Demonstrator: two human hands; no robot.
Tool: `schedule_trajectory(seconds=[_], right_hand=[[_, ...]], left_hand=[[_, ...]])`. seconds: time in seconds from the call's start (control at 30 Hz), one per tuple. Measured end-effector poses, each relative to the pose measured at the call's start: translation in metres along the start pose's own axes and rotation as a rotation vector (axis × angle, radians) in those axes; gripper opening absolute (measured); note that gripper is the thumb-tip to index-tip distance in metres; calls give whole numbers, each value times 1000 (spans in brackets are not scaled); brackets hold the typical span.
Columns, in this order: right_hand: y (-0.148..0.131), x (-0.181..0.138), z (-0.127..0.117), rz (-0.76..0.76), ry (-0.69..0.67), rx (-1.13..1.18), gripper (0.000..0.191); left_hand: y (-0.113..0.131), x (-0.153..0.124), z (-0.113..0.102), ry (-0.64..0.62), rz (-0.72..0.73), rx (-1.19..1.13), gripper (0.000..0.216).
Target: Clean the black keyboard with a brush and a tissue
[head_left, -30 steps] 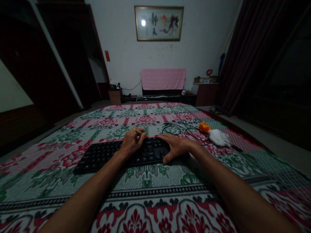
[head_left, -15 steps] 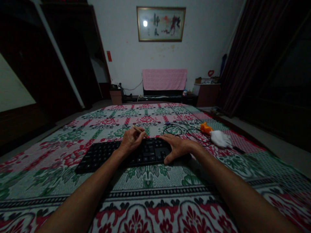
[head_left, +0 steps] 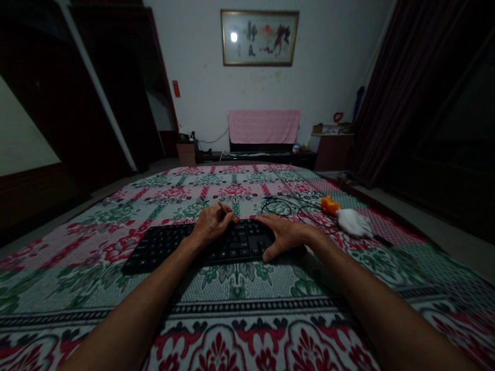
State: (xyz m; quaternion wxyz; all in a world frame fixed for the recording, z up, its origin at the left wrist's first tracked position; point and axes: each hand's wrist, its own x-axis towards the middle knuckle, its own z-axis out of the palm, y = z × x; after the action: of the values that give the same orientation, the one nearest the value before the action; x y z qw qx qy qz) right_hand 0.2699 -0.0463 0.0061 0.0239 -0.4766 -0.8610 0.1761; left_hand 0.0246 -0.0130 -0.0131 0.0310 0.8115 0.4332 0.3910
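Observation:
A black keyboard (head_left: 157, 247) lies flat on the patterned cloth in front of me. My left hand (head_left: 212, 222) is closed in a pen-like grip on a thin, light-brown stick (head_left: 220, 206), slanting above the fingers. Its lower tip is hard to make out near the keyboard's far edge. Across the keyboard's right end lies my right hand (head_left: 284, 234), thumb at the near edge and fingers at the far edge, gripping it. The hand hides the keys at that end, and my left forearm covers some of the middle keys.
A black cable (head_left: 276, 206) loops behind the keyboard. To the right lie a crumpled orange cloth-like item (head_left: 330, 205) and a white one (head_left: 352, 222). Far back stands a low cabinet (head_left: 332, 152), beside a pink cloth (head_left: 265, 126) draped over a dark object.
The stick in my left hand has tilted more upright, with the hand shifted slightly. My right hand keeps its hold on the keyboard. The whole view has drifted a little.

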Motion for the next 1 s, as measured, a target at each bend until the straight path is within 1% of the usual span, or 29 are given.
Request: schedule_trajectory(seconds=[0.1, 0.2, 0.27, 0.33, 0.47, 0.53, 0.63, 0.67, 0.73, 0.77, 0.87, 0.93, 1.0], right_hand=[[0, 0, 0, -2, -10, 1, 122], [0, 0, 0, -11, -2, 7, 122], [-1, 0, -1, -11, -1, 7, 122], [-2, -1, -2, -8, -7, 2, 121], [-1, -1, -1, -8, -3, 4, 119], [0, 0, -1, -10, 3, 8, 119], [0, 0, -1, -9, -2, 3, 120], [-1, -1, -1, -9, -4, 2, 121], [-1, -1, -2, -7, -4, 3, 121], [-1, -1, -2, -5, -5, 5, 121], [-1, -1, -1, -5, 2, 10, 120], [1, -1, 0, -28, 25, 22, 119], [3, -1, 2, -63, 54, 43, 116]], left_hand=[[-4, -1, 0, 28, -7, 80, 17], [-1, -1, -2, 19, -64, -18, 18], [1, 0, -3, -13, -57, -78, 18], [2, 0, -3, -36, -35, -70, 17], [-3, 1, -2, 56, -22, 49, 15], [-3, 1, -3, 89, -38, 17, 16], [2, 1, -2, 51, -56, -135, 18], [4, 1, 0, 24, -40, -158, 18], [6, 1, 3, -18, 13, -126, 16], [5, 1, 5, -17, 35, -83, 16], [3, 0, 7, 41, 56, 24, 15], [2, 0, 6, 55, 28, 9, 16], [5, 0, 4, 39, -16, -84, 18]])
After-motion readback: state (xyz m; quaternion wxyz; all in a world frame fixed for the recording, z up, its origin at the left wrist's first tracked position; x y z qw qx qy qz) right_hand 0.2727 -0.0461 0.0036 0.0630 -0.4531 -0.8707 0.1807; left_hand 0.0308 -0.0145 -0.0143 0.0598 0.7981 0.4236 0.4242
